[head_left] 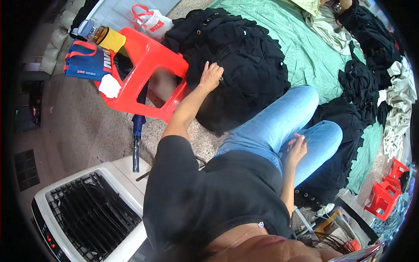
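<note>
A large heap of black garments (248,56) with metal eyelets or buttons lies in front of me to the left. My left hand (212,76) is on the near left side of this heap, its fingers bent and closed on black cloth. My right hand (297,147) rests over my jeans-clad lap, fingers closed. From its fingertips pokes a small slim dark tool (306,140); its kind is too small to tell. More black garments (345,118) lie to the right of my legs.
Left of the heap stands a red plastic stool (131,98) with a blue bag (89,61) and a yellow-sleeved bottle (109,38). An umbrella (137,144) and an air cooler (94,214) are nearer. Green sheeting (301,48) covers floor; another person's arm (345,5) shows far right.
</note>
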`<state>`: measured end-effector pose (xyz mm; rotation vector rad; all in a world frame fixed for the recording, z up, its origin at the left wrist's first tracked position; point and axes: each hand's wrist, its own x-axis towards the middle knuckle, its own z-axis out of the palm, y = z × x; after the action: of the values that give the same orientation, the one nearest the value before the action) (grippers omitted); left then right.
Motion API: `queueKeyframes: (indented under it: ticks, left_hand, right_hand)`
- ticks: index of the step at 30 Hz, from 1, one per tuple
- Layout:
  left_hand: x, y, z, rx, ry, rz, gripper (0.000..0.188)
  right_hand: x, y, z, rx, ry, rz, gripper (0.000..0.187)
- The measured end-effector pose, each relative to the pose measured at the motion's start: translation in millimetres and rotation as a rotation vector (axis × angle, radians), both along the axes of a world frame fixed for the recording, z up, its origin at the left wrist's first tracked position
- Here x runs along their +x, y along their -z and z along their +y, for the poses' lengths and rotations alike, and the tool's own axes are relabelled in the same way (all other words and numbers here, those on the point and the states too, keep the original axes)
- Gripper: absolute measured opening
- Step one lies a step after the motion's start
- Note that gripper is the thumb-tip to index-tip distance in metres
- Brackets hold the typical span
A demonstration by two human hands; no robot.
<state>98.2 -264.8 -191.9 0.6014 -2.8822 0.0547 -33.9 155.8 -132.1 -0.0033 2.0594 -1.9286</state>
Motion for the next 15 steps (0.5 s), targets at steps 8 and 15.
queueKeyframes:
  ticks: [8, 15]
  left_hand:
    - [-39, -205, 70, 0.361, 0.334, 0.8, 0.023]
    - [-43, -347, 133, 0.304, 1.047, 0.885, 0.036]
  right_hand:
    - [-14, -63, -41, 0.001, -0.117, 0.536, 0.017]
    - [9, -198, -131, -0.582, -0.334, 0.842, 0.083]
